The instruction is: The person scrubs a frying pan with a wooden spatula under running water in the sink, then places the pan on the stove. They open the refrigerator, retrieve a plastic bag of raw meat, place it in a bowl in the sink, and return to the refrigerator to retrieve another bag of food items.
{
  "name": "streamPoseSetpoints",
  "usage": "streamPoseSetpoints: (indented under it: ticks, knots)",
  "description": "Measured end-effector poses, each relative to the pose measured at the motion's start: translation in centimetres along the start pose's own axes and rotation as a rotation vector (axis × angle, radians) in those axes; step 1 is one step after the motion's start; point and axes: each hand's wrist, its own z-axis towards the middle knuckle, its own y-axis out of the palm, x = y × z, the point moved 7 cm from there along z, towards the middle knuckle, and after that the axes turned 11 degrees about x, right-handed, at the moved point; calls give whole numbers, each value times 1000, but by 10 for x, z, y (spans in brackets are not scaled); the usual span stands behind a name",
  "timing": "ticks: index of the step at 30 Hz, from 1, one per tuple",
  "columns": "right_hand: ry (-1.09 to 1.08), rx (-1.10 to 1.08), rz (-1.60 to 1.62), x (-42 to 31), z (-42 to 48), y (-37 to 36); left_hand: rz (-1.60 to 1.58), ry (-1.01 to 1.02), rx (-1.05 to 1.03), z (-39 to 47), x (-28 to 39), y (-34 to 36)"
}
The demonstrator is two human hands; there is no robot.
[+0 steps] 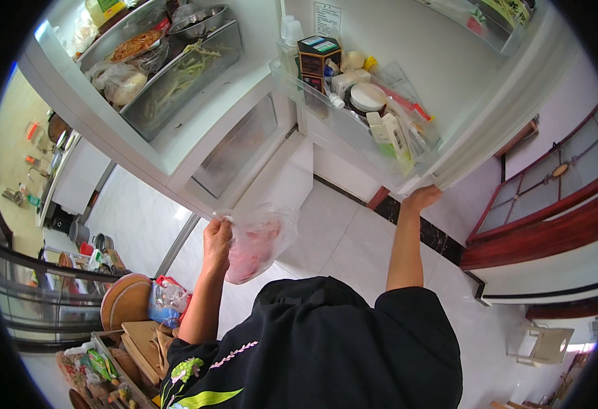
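Note:
My left hand [217, 238] grips the gathered top of a clear plastic bag [256, 250] with pinkish-red contents, possibly raw meat. The bag hangs in front of a lower compartment with a frosted drawer front [237, 145], whose door stands ajar. With my right hand [421, 198] I hold the bottom corner of the open refrigerator door [457, 138]. A clear door bin [337, 130] carries a hexagonal box [319, 55], a white-lidded jar [368, 97] and several small packages. Inside the upper compartment, a transparent crisper drawer [176, 97] contains greens and bagged food.
A metal bowl [199, 21] stands among the food in the refrigerator. At lower left are a round wooden board [127, 301], cardboard [143, 353] and a crate of goods. A kitchen counter [76, 179] is at far left, a beige chair [546, 345] at lower right.

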Motion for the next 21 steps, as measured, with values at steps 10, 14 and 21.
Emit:
streamPoseSetpoints:
  ticks: [10,14,21]
  knots:
    - [124,-374,124,46,115,4,48,-15,78,-37,-9,52]
    - [337,-372,60,40,107,12,21,-35,104,-51,-7,61]
    - [568,-255,-133,35,114,-35,15,-40,184,-69,0,62]
